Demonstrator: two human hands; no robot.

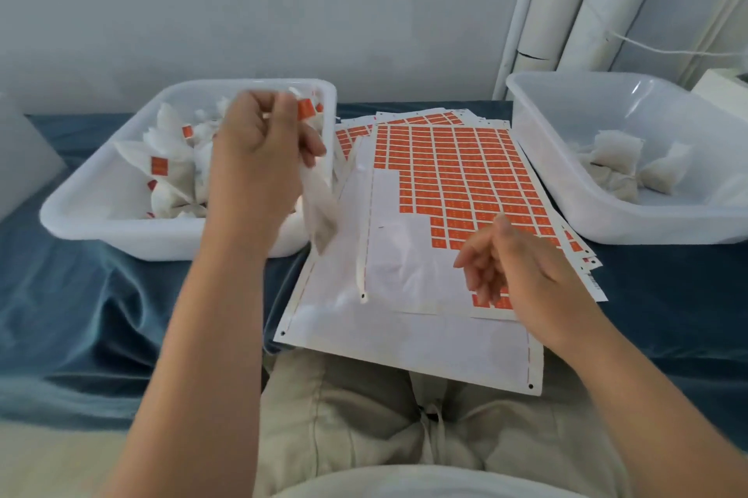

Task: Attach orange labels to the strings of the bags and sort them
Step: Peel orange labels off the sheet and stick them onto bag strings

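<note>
Orange-labelled bag point(319, 210) hangs below the pinching fingers of my left hand point(259, 149), by the left tray point(121, 238) rim, so I judge sorting is in hand: next, release it inside; my right hand point(514, 271) hovers loosely curled, empty

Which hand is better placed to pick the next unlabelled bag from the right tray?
The right hand: it holds nothing and hovers nearer the right tray; the left hand grips a labelled bag.

blue cloth point(81, 315), white tubes point(566, 3), beige trousers point(344, 424)
</note>
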